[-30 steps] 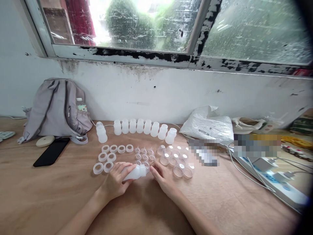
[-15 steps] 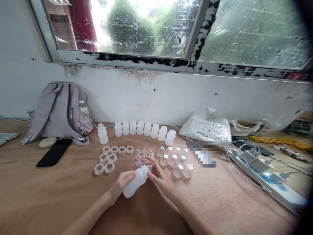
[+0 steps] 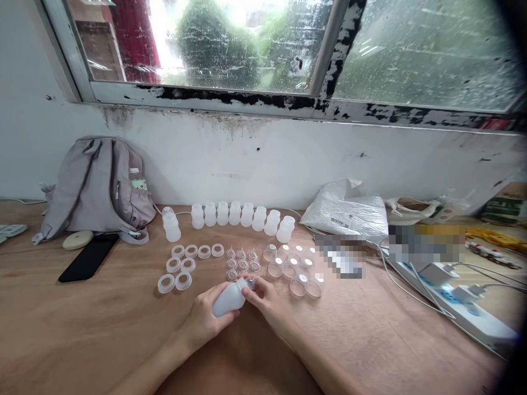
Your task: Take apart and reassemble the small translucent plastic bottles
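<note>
Head view: bottle point(image 3: 228, 301) tipped flatter than half-second ago; left hand point(image 3: 208, 314) wrapped around it, right hand point(image 3: 268, 303) pinching clear teat point(image 3: 250, 283) at mouth; fitting apparently underway.

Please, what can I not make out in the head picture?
Head view, all:
Clear nipple: partly behind the right hand.
Held bottle: partly behind the left hand.
Things under pixelated patches: blurred out.
White object: cut off by left edge.
Print on plastic bag: too small.
</note>
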Tool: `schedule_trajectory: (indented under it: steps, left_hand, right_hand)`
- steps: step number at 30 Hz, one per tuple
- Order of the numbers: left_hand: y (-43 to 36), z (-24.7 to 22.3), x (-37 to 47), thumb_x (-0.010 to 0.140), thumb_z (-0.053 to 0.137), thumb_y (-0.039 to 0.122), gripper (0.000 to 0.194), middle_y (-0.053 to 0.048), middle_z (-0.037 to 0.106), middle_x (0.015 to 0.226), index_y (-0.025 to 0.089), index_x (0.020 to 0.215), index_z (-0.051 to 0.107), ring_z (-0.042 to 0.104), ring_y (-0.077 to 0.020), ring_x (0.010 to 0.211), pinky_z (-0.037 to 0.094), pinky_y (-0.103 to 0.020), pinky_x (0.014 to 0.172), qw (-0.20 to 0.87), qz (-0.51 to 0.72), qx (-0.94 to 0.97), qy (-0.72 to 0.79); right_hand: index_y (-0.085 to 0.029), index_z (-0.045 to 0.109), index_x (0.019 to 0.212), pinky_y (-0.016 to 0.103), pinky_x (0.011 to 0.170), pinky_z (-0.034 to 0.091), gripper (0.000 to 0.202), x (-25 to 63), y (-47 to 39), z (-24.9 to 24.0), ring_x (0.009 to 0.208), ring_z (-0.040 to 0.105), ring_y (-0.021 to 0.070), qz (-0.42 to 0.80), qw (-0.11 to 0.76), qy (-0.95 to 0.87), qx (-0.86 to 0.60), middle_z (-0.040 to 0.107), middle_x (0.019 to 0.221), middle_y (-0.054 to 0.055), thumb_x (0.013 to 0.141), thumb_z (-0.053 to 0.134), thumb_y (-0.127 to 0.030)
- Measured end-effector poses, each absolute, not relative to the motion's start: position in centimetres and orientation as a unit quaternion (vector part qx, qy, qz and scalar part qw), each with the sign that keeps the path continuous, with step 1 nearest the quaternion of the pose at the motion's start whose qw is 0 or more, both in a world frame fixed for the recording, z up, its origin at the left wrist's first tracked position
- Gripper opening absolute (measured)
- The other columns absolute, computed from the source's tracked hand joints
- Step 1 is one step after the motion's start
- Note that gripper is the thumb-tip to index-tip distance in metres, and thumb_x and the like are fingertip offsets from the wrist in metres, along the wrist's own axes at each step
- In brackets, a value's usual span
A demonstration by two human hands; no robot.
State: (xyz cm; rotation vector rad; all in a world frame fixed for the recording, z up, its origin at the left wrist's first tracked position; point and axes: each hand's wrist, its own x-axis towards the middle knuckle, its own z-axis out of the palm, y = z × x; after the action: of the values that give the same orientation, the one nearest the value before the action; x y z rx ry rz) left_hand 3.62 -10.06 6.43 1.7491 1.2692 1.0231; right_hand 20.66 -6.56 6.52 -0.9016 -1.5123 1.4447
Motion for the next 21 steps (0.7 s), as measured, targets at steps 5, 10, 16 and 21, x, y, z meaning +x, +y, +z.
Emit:
schedule_trajectory:
  steps: [5, 10, 16, 21]
  left_hand:
    - [-9.94, 6.83, 3.78, 0.072, 0.052, 0.044, 0.038, -0.006, 0.059, 0.078, 0.012, 0.092, 0.057, 0.054, -0.0133, 0.060, 0.041, -0.023, 0.051, 0.660, 0.387, 0.482, 0.427]
    - [-10.00, 6.57, 3.48, 0.072, 0.052, 0.048, 0.043, -0.008, 0.058, 0.077, 0.011, 0.092, 0.054, 0.053, -0.0111, 0.058, 0.040, -0.021, 0.049, 0.789, 0.350, 0.365, 0.348]
    - [-10.08, 6.53, 3.49, 0.062, 0.066, 0.031, 0.040, -0.003, 0.054, 0.076, 0.014, 0.096, 0.053, 0.051, -0.0105, 0.061, 0.041, -0.020, 0.049, 0.745, 0.342, 0.439, 0.368]
    - [-9.77, 6.63, 3.54, 0.062, 0.065, 0.033, 0.043, -0.002, 0.053, 0.075, 0.014, 0.098, 0.053, 0.050, -0.0106, 0.060, 0.041, -0.021, 0.050, 0.720, 0.329, 0.474, 0.386]
  right_hand:
    - [-0.020, 0.057, 0.101, 0.034, 0.081, 0.041, 0.043, 20.70, -6.71, 7.46, 0.093, 0.054, 0.0222, 0.643, 0.415, -0.563, -0.311, 0.060, 0.099, 0.007, 0.068, 0.061, -0.045]
    - [-0.020, 0.055, 0.108, 0.036, 0.084, 0.039, 0.045, 20.66, -6.90, 7.69, 0.097, 0.051, 0.0226, 0.693, 0.421, -0.519, -0.271, 0.055, 0.109, 0.009, 0.070, 0.060, -0.043]
    - [-0.020, 0.056, 0.105, 0.036, 0.084, 0.039, 0.044, 20.80, -6.83, 7.47, 0.096, 0.052, 0.0226, 0.682, 0.414, -0.532, -0.285, 0.059, 0.102, 0.008, 0.069, 0.061, -0.044]
    - [-0.020, 0.056, 0.103, 0.034, 0.083, 0.040, 0.042, 20.84, -6.61, 6.99, 0.097, 0.052, 0.0225, 0.659, 0.415, -0.557, -0.290, 0.060, 0.100, 0.007, 0.069, 0.060, -0.045]
